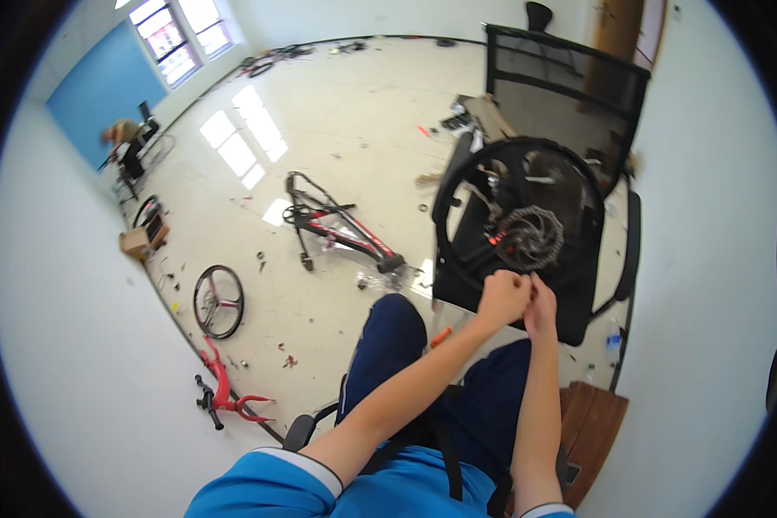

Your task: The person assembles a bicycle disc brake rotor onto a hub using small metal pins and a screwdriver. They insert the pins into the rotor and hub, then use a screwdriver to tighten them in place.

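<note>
In front of me a black bicycle wheel (441,226) lies on the seat of a black office chair (568,318). A silver brake disc (551,250) with holes sits at its middle. My left hand (502,296) and my right hand (540,307) meet just below the disc, over the near part of the wheel. The fingers of both are closed and pressed together at the tips. Whatever they may hold is too small or hidden to make out. Small parts and an orange-red piece (497,236) show beside the disc.
A black and red bicycle frame (345,235) lies on the floor ahead. To the left are another wheel (218,302), a red fork with handlebar (221,386) and a cardboard box (135,243). Another person (123,134) is far left. A brown wooden surface (594,430) stands right.
</note>
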Demonstrator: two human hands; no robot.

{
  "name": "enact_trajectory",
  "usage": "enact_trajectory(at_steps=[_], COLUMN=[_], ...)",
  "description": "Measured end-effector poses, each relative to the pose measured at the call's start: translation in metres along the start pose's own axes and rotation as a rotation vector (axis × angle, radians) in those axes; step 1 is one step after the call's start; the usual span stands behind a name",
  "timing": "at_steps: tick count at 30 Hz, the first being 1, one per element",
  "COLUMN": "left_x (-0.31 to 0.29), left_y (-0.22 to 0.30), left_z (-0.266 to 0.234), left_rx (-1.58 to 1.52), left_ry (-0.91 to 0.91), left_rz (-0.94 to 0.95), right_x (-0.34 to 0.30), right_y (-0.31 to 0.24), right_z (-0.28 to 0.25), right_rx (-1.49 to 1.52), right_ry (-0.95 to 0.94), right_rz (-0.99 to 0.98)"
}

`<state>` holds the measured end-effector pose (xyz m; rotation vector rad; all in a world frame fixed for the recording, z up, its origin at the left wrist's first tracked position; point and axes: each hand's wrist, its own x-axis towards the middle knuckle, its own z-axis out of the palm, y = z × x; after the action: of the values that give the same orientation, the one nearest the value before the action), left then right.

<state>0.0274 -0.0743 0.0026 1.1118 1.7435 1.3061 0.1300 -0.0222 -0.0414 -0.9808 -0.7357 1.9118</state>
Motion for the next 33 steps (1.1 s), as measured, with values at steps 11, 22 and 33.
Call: enact_trajectory(at_steps=[11, 22, 33], left_x=[-0.004, 0.033, 0.051], left_y=[0.002, -0.044, -0.013], left_z=[0.013, 0.021, 0.009], left_rx=[-0.163, 0.048, -0.407], left_ry=[-0.172, -0.02, -0.153], left_rz=[-0.298, -0.159, -0.464], right_x=[-0.067, -0.044, -0.068], right_y=[0.009, 0.015, -0.012], right_z=[0.002, -0.007, -0.001], right_rx=[0.017, -1.331, -1.439], right_ry=[0.02, 0.184, 0.155], right_rz=[-0.069, -0.746, -0.814])
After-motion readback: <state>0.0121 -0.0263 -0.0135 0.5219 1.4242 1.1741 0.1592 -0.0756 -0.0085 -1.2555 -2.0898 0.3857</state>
